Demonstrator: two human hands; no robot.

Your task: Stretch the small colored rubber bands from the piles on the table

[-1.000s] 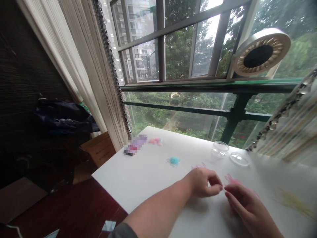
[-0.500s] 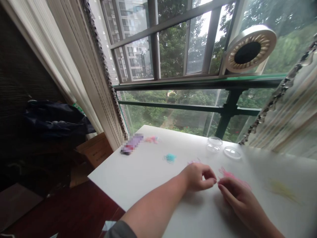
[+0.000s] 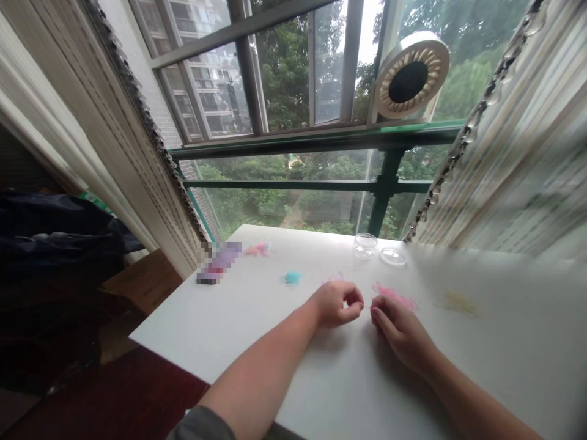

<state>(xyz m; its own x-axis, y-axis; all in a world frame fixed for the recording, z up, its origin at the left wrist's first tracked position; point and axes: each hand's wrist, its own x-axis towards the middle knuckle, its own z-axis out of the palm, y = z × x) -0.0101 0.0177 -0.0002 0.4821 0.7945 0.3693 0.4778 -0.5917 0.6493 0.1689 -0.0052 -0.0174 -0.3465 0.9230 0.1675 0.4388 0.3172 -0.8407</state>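
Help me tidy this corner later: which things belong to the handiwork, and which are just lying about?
Likely in use:
faint thin strand, seemingly pinched between left hand and right hand
pink strands, beyond right hand
lilac strands, beyond left hand
turquoise strands, yellow strands, multicoloured pile
clear container; clear lid

Seemingly just lying about:
purple item, pixelated
cardboard box
dark bundle

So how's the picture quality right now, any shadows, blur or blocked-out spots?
In the head view, soft shadows lie below the bare left hand and bare right hand on the white tabletop; same head view, the thin yellow strands look blurred; head view again, coarse pixel blocks cover the purple object.
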